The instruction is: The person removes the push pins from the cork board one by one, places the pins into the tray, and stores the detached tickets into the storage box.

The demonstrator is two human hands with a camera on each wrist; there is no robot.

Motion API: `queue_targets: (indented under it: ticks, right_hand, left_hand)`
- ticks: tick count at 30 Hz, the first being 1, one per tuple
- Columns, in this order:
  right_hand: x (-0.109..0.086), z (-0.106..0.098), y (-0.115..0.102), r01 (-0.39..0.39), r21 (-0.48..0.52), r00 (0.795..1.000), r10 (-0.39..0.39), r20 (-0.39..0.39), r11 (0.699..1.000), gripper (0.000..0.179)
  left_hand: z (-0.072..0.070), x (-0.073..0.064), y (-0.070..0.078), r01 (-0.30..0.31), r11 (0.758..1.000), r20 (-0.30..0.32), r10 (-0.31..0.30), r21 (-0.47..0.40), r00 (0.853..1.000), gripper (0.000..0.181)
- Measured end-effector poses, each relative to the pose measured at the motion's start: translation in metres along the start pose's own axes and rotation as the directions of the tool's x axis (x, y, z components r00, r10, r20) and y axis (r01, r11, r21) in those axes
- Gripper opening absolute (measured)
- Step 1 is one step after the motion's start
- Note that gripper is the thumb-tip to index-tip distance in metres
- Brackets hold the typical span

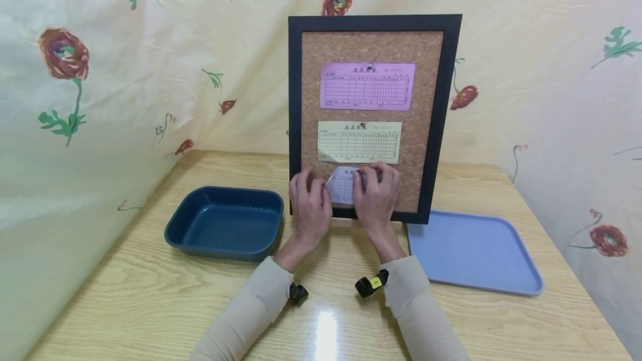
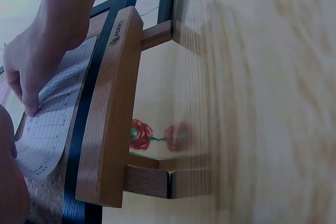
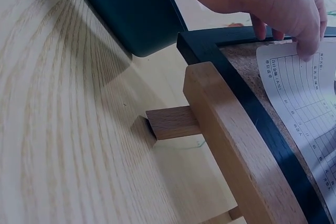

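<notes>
In the head view, a framed cork board (image 1: 431, 127) stands upright with a purple receipt slip (image 1: 367, 87) and a pale yellow receipt slip (image 1: 359, 142) pinned on it. Below them, a white receipt slip (image 1: 343, 188) lies against the lower cork, its left edge bent outward. My left hand (image 1: 310, 208) pinches that left edge; the right wrist view shows its thumb (image 3: 308, 50) on the paper. My right hand (image 1: 377, 196) holds the slip's right part with curled fingers, covering it. Its thumb (image 2: 31, 107) touches the paper in the left wrist view. Whether a pin is under these fingers cannot be seen.
A dark blue bin (image 1: 225, 249) stands left of the board on the wooden table (image 1: 150, 305). On the right lies a light blue tray (image 1: 471, 249), partly behind the board's corner. A wooden easel ledge (image 2: 107, 114) supports the board. Floral cloth (image 1: 241, 71) hangs behind.
</notes>
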State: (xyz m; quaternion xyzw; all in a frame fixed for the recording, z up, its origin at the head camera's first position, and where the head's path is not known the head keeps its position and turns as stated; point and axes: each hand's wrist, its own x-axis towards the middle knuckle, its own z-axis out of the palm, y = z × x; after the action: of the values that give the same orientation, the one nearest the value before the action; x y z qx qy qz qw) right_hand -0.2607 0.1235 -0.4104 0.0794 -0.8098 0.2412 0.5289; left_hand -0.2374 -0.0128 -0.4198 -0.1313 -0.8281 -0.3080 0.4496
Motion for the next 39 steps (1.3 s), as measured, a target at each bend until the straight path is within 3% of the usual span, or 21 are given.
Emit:
queue_targets:
  ticks: [22, 39]
  right_hand:
    - [0.0009, 0.0008, -0.0002, -0.033, 0.012, 0.999, 0.033, 0.008, 0.999, 0.019]
    - [0.0029, -0.0020, -0.0010, -0.069, 0.028, 0.995, 0.067, 0.070, 0.997, 0.021]
  left_hand:
    - [0.0033, 0.0009, -0.0007, 0.007, 0.997, -0.001, -0.007, -0.082, 1.000, 0.006]
    - [0.0040, 0.0010, -0.0005, 0.008, 0.996, 0.005, -0.008, -0.092, 1.000, 0.008]
